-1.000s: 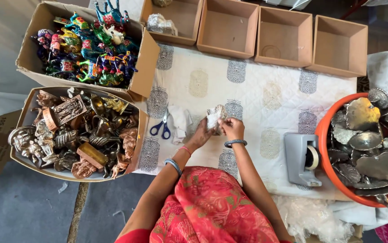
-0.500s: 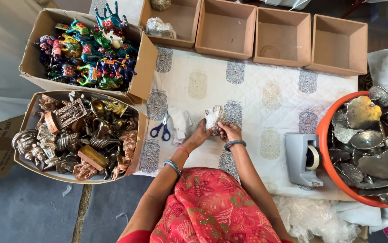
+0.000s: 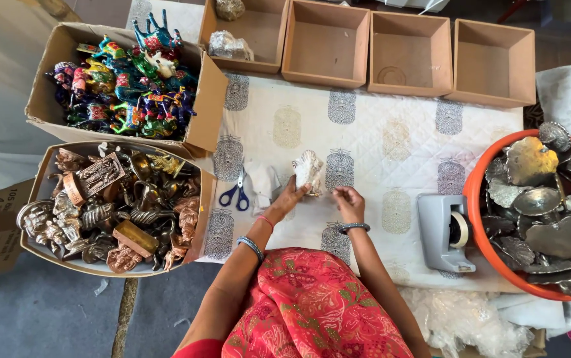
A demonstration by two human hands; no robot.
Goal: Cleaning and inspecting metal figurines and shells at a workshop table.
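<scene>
A small object wrapped in white bubble wrap [image 3: 308,168] stands on the printed white cloth [image 3: 378,132] in front of me. My left hand [image 3: 289,199] grips its lower left side. My right hand [image 3: 348,201] sits just to the right of it, fingers pinched together, apart from the wrap; whether something small is between the fingers cannot be told. Blue-handled scissors [image 3: 238,193] lie left of my left hand.
A grey tape dispenser [image 3: 446,232] stands at right, next to an orange tub [image 3: 481,232] of metal pieces. Several open brown boxes [image 3: 325,43] line the far edge. At left are a box of painted figurines [image 3: 126,83] and a box of metal figurines [image 3: 110,205].
My right hand has come off the wrapped object and drawn back to the right. My left hand still holds the object in place.
</scene>
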